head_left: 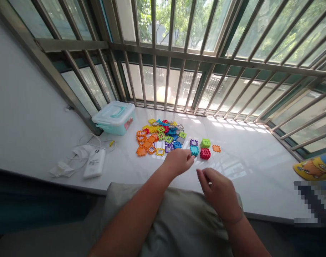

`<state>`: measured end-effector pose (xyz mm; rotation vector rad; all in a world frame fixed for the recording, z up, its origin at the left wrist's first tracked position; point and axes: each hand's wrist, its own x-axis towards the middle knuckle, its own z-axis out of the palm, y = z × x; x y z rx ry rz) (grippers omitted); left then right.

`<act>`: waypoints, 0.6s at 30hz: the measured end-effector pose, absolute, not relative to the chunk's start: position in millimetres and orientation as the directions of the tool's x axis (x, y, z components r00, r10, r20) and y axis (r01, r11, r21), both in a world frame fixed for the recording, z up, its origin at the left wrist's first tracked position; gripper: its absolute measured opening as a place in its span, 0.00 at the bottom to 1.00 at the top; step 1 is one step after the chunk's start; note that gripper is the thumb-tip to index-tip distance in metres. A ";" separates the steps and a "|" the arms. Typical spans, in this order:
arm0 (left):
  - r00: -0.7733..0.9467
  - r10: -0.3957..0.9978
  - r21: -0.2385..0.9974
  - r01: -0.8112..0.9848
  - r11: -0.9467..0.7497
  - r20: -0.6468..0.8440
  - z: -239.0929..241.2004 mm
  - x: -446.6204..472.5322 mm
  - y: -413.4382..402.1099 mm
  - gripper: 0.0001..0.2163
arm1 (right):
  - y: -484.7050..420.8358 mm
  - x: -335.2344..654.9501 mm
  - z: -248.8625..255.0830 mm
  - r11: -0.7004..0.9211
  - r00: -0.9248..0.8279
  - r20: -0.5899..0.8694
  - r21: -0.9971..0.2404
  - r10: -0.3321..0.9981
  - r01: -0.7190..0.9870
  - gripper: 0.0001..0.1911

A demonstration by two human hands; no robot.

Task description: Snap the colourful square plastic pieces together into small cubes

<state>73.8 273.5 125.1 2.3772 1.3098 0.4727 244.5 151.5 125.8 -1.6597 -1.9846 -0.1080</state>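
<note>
A pile of flat, colourful interlocking plastic tiles [159,137] lies on the white marble sill [245,157]. To its right stand assembled cubes: green [205,143], red [205,154], teal [194,150] and purple [193,142], with one loose orange tile [216,148] beside them. My left hand [179,160] hovers just in front of the teal cube, fingers curled together, and I cannot see anything in it. My right hand [219,191] is lower and nearer to me, fingers loosely curled, nothing visible in it.
A clear plastic box with a teal lid [115,117] stands left of the pile. A white power bank [95,163] with cables and crumpled tissue lies further left. Window bars [179,57] close the far side. A yellow printed item [314,167] lies at the right edge.
</note>
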 end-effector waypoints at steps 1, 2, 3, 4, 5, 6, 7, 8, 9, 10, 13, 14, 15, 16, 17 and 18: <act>0.473 0.872 0.507 0.725 -0.465 0.124 121.1 71.5 281.3 0.16 | 170.8 232.0 137.8 0.268 -0.079 0.507 -0.311 0.858 0.912 0.23; 0.437 0.890 0.525 0.731 -0.437 0.131 117.0 69.2 288.5 0.16 | 191.3 219.4 148.8 0.290 -0.054 0.554 -0.348 0.831 0.891 0.22; 0.406 0.905 0.535 0.739 -0.408 0.129 112.9 66.7 295.1 0.15 | 212.6 207.2 158.3 0.313 -0.021 0.602 -0.386 0.798 0.868 0.22; 0.382 0.916 0.542 0.748 -0.384 0.122 108.7 63.7 301.0 0.15 | 234.1 196.1 165.3 0.346 0.007 0.646 -0.418 0.764 0.840 0.23; 0.365 0.924 0.546 0.753 -0.367 0.117 104.4 60.2 306.4 0.14 | 255.1 186.4 169.2 0.368 0.034 0.670 -0.448 0.741 0.814 0.23; 0.356 0.927 0.549 0.755 -0.359 0.116 100.4 56.0 311.3 0.13 | 274.9 178.5 169.6 0.383 0.056 0.691 -0.465 0.721 0.798 0.24; 0.351 0.929 0.552 0.754 -0.356 0.120 96.8 51.0 315.9 0.13 | 292.8 172.7 166.1 0.399 0.063 0.706 -0.468 0.705 0.788 0.25; 0.350 0.928 0.556 0.749 -0.359 0.128 94.0 45.3 320.4 0.13 | 308.3 169.0 158.7 0.416 0.059 0.718 -0.466 0.694 0.781 0.25; 0.348 0.927 0.559 0.745 -0.363 0.138 92.3 38.8 324.7 0.13 | 320.9 167.1 147.8 0.423 0.049 0.720 -0.459 0.692 0.781 0.25; 0.342 0.928 0.560 0.745 -0.362 0.145 91.7 31.4 328.8 0.14 | 330.4 166.9 134.1 0.424 0.033 0.718 -0.447 0.695 0.787 0.25; 0.282 0.952 0.525 0.795 -0.303 0.123 96.3 5.2 338.2 0.16 | 340.5 171.4 86.4 0.430 -0.030 0.692 -0.413 0.722 0.803 0.25; 0.238 0.966 0.497 0.829 -0.257 0.102 98.8 -4.8 339.5 0.16 | 339.1 173.1 72.4 0.435 -0.055 0.668 -0.417 0.742 0.798 0.24; 0.181 0.980 0.468 0.861 -0.199 0.084 101.1 -15.1 339.7 0.15 | 336.3 174.2 61.0 0.441 -0.081 0.639 -0.426 0.764 0.790 0.24; 0.114 0.992 0.441 0.888 -0.129 0.062 102.4 -25.7 338.7 0.14 | 332.9 174.6 52.8 0.448 -0.112 0.608 -0.436 0.786 0.781 0.23; 0.047 0.998 0.412 0.909 -0.062 0.045 102.4 -36.4 336.6 0.13 | 329.5 174.3 47.7 0.456 -0.144 0.576 -0.444 0.805 0.772 0.23; -0.006 0.999 0.379 0.925 -0.008 0.036 100.8 -47.0 333.7 0.12 | 326.6 173.5 45.3 0.465 -0.176 0.548 -0.449 0.818 0.763 0.23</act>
